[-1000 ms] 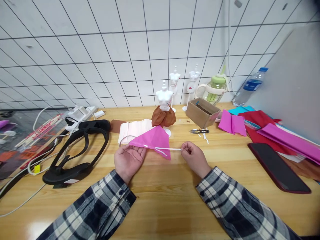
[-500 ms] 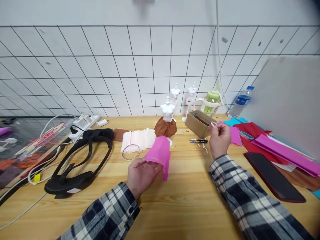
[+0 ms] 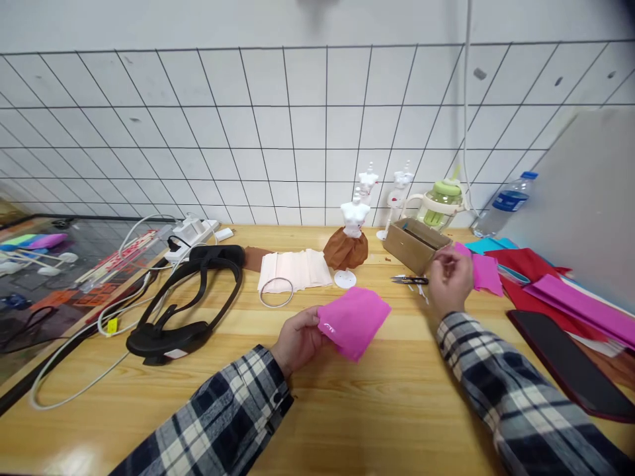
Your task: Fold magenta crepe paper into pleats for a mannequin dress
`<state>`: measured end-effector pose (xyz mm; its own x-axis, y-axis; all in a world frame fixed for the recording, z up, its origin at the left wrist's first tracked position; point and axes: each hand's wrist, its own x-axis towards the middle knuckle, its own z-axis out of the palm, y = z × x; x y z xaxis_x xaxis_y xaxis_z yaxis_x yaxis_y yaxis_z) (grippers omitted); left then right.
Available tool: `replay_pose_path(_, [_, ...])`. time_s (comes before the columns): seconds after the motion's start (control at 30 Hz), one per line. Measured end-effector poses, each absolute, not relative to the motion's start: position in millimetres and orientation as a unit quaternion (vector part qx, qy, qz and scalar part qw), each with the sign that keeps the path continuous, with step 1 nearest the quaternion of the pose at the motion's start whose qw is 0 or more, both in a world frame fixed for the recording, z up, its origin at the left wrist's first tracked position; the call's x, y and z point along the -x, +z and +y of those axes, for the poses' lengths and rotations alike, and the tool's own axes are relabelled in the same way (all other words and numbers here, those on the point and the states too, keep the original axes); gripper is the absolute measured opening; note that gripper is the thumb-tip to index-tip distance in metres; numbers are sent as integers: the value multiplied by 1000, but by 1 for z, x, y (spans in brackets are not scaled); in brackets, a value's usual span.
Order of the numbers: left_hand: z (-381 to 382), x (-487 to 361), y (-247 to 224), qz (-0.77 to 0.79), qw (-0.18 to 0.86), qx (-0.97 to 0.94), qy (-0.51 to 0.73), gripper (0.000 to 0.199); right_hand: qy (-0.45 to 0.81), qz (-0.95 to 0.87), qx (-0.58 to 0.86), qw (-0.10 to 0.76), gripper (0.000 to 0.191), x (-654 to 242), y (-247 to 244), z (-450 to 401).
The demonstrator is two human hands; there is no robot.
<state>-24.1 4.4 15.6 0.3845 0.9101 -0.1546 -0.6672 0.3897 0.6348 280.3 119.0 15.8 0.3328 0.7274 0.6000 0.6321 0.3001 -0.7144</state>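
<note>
My left hand (image 3: pixel 300 340) pinches the left edge of a pink piece of crepe paper (image 3: pixel 358 320), which spreads out to the right above the table. Small white marks show near its held edge. My right hand (image 3: pixel 450 281) is beside the open cardboard box (image 3: pixel 414 246), fingers curled together; what lies between them, if anything, is hidden. Black thread snips (image 3: pixel 409 280) lie just left of that hand. Behind the pink piece stands a white mini dress form (image 3: pixel 354 215) in a brown gathered skirt (image 3: pixel 346 250), its round white base (image 3: pixel 345 279) showing.
A metal ring (image 3: pixel 276 305) overlaps a pleated pale strip (image 3: pixel 295 270). At left are a black headset strap (image 3: pixel 169 344), cables and a power strip (image 3: pixel 193 238). Coloured sheets (image 3: pixel 575 304), a dark phone (image 3: pixel 570 363), a water bottle (image 3: pixel 506 205) and a green-lidded jug (image 3: pixel 441 205) are at right.
The view has swung left. The pink piece has turned and now lies flatter, spread toward the right. The small white loop at my right fingertips no longer shows; that hand stays beside the box.
</note>
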Motion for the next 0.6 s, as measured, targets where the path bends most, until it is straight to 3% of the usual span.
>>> replay_pose_path(0.13, [1,31,22,237,828,-210,463,25,306,-678,483,461,42,-237,13,74])
replay_pose_path(0.23, [3,37,27,216,832,-175,480,29,666,-627,255,313,77,-210,19,51])
replay_pose_path(0.27, [5,38,27,213,830,-163,488,31,711,-611,211,275,74,-204,20,47])
replay_pose_path(0.33, [10,40,27,217,824,-149,502,35,728,-612,200,237,63,-196,21,43])
replay_pose_path(0.47, [19,41,23,311,773,-266,485,31,704,-578,310,272,51,-207,14,49])
replay_pose_path(0.6, [25,46,27,444,542,-612,368,14,672,-595,387,213,50,-247,15,63])
